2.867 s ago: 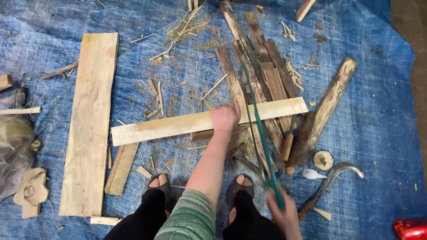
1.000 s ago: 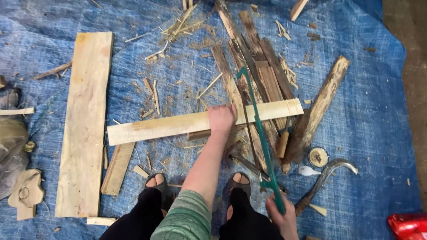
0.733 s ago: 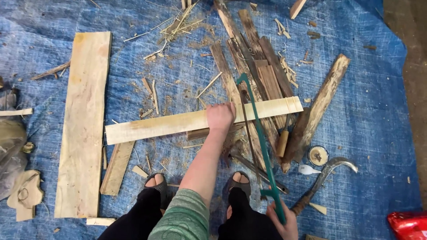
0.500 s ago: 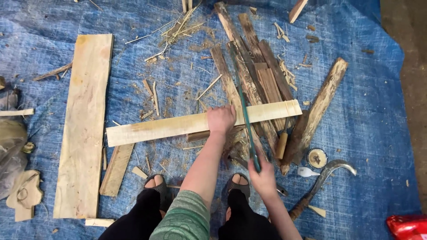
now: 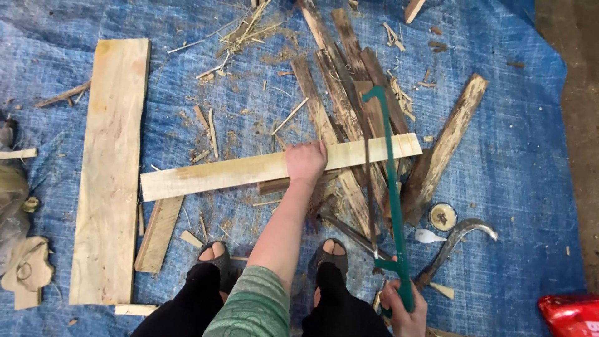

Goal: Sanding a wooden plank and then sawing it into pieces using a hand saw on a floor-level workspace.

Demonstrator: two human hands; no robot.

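My left hand point(image 5: 305, 162) presses down on a long pale wooden plank point(image 5: 218, 174) that lies crosswise over a pile of dark weathered slats point(image 5: 340, 93). My right hand point(image 5: 404, 309) grips the handle of a green bow saw point(image 5: 390, 181). The saw's blade crosses the plank near its right end, just right of my left hand. My two sandalled feet point(image 5: 215, 256) stand just below the plank.
A blue tarp point(image 5: 524, 156) covers the ground, strewn with splinters and chips. A wide pale board point(image 5: 109, 168) lies at the left, a bark-edged slab point(image 5: 446, 146) at the right. A curved metal blade point(image 5: 455, 240), a round lid point(image 5: 442, 216) and a red object point(image 5: 571, 315) sit lower right.
The saw has been pushed forward and drawn back across the plank; my right hand is now low again near my feet. My left hand has stayed on the plank.
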